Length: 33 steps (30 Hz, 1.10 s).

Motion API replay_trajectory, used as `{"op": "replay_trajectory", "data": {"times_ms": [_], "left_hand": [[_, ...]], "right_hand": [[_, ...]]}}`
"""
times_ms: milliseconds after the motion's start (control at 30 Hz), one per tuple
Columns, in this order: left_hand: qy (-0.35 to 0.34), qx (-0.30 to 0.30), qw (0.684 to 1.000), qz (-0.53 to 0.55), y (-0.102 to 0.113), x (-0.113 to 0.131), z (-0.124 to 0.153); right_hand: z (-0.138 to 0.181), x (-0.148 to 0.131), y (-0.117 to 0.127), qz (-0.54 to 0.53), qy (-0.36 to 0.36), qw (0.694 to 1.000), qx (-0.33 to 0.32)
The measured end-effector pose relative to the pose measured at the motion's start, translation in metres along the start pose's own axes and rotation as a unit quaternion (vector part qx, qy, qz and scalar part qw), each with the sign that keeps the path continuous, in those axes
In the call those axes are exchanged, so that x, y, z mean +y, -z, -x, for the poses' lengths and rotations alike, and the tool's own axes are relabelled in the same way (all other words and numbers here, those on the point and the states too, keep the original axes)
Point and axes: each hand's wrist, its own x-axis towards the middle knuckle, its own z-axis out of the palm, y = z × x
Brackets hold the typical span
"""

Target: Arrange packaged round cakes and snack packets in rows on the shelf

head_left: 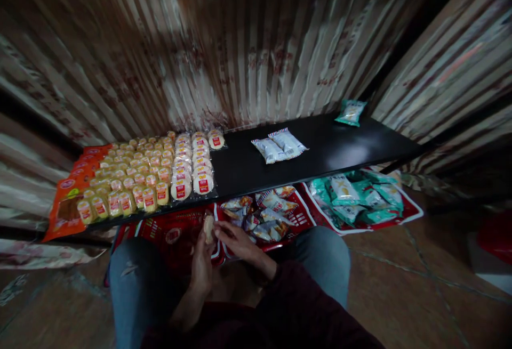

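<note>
Between my knees, my left hand (202,261) grips a pale, round wrapped cracker (208,228), tilted so its edge faces me. My right hand (237,241) pinches at the right side of the same cracker with its fingertips. Ahead of the hands, on the black shelf (236,170), stand rows of similar white wrapped crackers (203,183) with red labels. To their left are several rows of small yellow wrapped cakes (125,202). A red basket (173,236) with a white rim lies just below the hands.
Two blue-white snack packets (280,145) lie mid-shelf, with one teal packet (351,112) at the far right end. Orange bags (66,189) line the left end. Under the shelf, one basket holds mixed packets (270,216), another teal packets (356,197). A pleated curtain (248,45) hangs behind.
</note>
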Motion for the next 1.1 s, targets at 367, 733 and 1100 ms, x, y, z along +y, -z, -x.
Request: {"op": "replay_trajectory", "data": {"times_ms": [367,733,1100], "left_hand": [[-0.193,-0.021,0.948,-0.251,-0.001,-0.007,-0.005],[-0.307,-0.047,0.887,-0.342,-0.025,0.006,-0.024],[-0.451,-0.064,0.8,-0.39,-0.081,0.052,-0.07]], "right_hand": [[0.006,-0.016,0.017,-0.04,-0.009,0.999,0.01],[-0.009,-0.041,0.046,-0.084,-0.013,0.989,0.121],[-0.067,-0.061,0.076,-0.06,0.052,0.977,0.199]]}}
